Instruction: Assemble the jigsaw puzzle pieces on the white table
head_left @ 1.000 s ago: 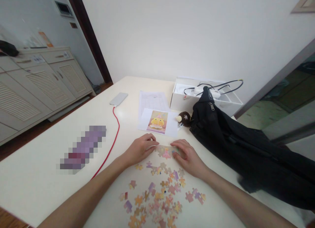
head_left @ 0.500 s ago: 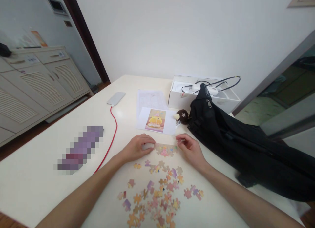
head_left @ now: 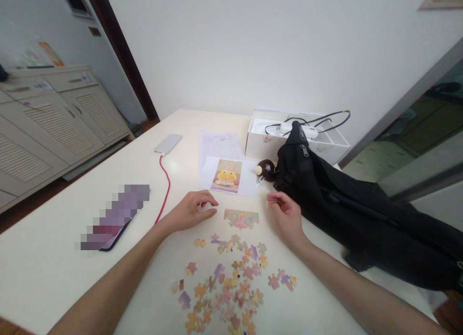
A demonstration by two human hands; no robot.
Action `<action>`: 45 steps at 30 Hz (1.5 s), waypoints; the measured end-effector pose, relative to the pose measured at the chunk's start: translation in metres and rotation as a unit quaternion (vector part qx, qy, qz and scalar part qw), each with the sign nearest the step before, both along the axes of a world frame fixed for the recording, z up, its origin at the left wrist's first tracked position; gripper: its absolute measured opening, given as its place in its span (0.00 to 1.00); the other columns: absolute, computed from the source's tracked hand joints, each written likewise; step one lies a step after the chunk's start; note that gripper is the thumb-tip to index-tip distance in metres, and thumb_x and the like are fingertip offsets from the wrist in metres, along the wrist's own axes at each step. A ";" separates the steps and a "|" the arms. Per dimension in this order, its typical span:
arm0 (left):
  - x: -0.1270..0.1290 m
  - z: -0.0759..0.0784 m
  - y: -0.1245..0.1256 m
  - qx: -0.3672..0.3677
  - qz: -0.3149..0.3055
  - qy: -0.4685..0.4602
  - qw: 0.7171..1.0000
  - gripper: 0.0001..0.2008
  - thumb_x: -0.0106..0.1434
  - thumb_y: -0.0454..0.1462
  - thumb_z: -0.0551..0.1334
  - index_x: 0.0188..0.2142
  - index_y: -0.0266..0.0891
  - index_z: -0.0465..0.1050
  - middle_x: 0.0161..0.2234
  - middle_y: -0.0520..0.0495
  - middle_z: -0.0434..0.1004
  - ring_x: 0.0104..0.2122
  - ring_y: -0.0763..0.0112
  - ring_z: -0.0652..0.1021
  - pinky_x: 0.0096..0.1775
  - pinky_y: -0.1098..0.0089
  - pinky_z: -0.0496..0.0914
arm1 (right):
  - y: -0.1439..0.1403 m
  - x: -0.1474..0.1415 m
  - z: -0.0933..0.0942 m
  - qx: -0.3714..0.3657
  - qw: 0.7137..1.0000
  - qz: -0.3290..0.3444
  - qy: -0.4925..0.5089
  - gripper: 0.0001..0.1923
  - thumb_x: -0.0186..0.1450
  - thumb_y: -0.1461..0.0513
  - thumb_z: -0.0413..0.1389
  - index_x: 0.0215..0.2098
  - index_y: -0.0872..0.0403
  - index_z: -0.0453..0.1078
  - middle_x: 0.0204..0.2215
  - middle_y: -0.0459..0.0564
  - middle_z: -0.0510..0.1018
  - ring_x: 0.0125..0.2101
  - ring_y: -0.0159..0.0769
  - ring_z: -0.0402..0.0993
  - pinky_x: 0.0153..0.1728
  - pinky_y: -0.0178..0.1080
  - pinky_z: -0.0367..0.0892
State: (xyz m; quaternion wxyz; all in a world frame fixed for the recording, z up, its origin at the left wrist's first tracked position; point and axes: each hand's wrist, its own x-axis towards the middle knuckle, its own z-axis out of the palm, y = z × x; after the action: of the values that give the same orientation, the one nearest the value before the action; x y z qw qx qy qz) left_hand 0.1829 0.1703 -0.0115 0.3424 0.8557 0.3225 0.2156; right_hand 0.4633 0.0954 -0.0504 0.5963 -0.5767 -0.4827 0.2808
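Note:
A partly joined strip of jigsaw puzzle [head_left: 241,220], beige with pink and a green corner, lies flat on the table between my hands. My left hand [head_left: 192,210] hovers just left of it, thumb and fingers apart and holding nothing. To the strip's right is my right hand [head_left: 285,215], its fingers curled in close to the thumb; I see nothing between them. Neither hand touches the strip. Below it, many loose puzzle pieces [head_left: 227,291] in yellow, pink and purple are scattered, and a small joined cluster [head_left: 282,279] sits to their right.
Behind the strip, a printed reference picture [head_left: 227,175] lies on paper sheets. A white box [head_left: 298,144] with cables, a dark round plush toy [head_left: 266,170] and a black bag [head_left: 336,205] occupy the right. Leftward are a power bank [head_left: 168,143], red cable [head_left: 168,185] and blurred-out phone [head_left: 115,219].
Both hands have drawn away from the puzzle strip, the left one leftward and the right one rightward. My right fingers have closed in toward the thumb. The view has shifted slightly.

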 end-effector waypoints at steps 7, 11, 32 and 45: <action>-0.026 0.019 -0.005 -0.085 -0.078 0.153 0.981 0.11 0.56 0.41 0.68 0.37 0.38 0.78 0.35 0.49 0.76 0.32 0.72 0.71 0.35 0.72 0.64 | 0.002 0.002 -0.003 -0.014 0.999 -0.019 0.022 0.08 0.58 0.57 0.58 0.32 0.53 0.72 0.31 0.50 0.78 0.33 0.38 0.73 0.38 0.42 0.69; -0.018 0.015 -0.013 -0.105 -0.109 0.169 0.974 0.11 0.51 0.38 0.70 0.35 0.39 0.79 0.32 0.51 0.74 0.30 0.73 0.71 0.33 0.73 0.63 | 0.001 0.001 -0.002 -0.020 1.000 -0.014 0.012 0.07 0.58 0.57 0.58 0.32 0.53 0.72 0.31 0.50 0.78 0.34 0.39 0.73 0.39 0.42 0.69; 0.005 0.014 -0.026 -0.047 -0.087 0.036 0.995 0.08 0.64 0.40 0.63 0.40 0.40 0.78 0.36 0.48 0.73 0.34 0.72 0.73 0.37 0.72 0.65 | -0.001 -0.002 0.004 -0.017 0.999 0.038 -0.034 0.06 0.58 0.58 0.57 0.30 0.53 0.72 0.29 0.50 0.77 0.31 0.39 0.71 0.34 0.40 0.67; 0.039 -0.004 -0.067 0.048 -0.072 0.089 0.992 0.03 0.62 0.36 0.64 0.35 0.40 0.76 0.38 0.48 0.71 0.39 0.68 0.73 0.40 0.70 0.66 | -0.001 -0.003 0.004 -0.019 0.997 0.052 -0.059 0.05 0.58 0.60 0.55 0.30 0.53 0.71 0.28 0.49 0.76 0.30 0.38 0.70 0.31 0.38 0.64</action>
State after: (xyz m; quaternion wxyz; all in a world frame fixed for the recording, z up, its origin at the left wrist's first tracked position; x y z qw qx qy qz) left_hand 0.2217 0.1036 -0.0157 0.2855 0.9080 0.2784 0.1285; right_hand 0.4601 0.0945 -0.0461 0.5407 -0.5774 -0.5407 0.2861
